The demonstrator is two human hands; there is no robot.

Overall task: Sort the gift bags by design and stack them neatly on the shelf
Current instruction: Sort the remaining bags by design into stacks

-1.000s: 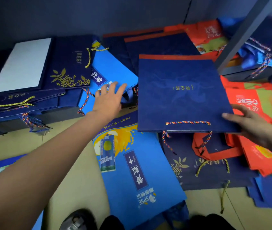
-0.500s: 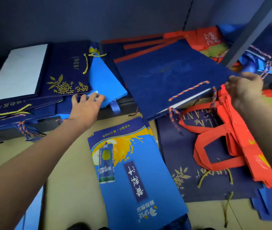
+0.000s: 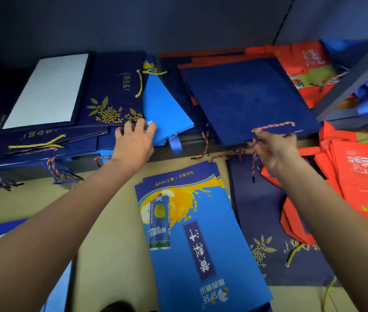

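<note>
Fingers of my right hand (image 3: pixel 276 152) pinch the navy bag (image 3: pixel 246 97) at its near edge, right of centre. Left hand (image 3: pixel 133 143) lies flat, fingers loose, on the light-blue bag (image 3: pixel 165 113) at centre.

A plain navy gift bag (image 3: pixel 246 97) with a red top edge and a braided multicolour handle lies flat on its stack at the shelf's front edge. A gold-flowered navy bag (image 3: pixel 115 93) tops the left stack, overlapping a light-blue bag (image 3: pixel 165 113).

"SPSE" on light-blue bag (image 3: pixel 201 244)
</note>
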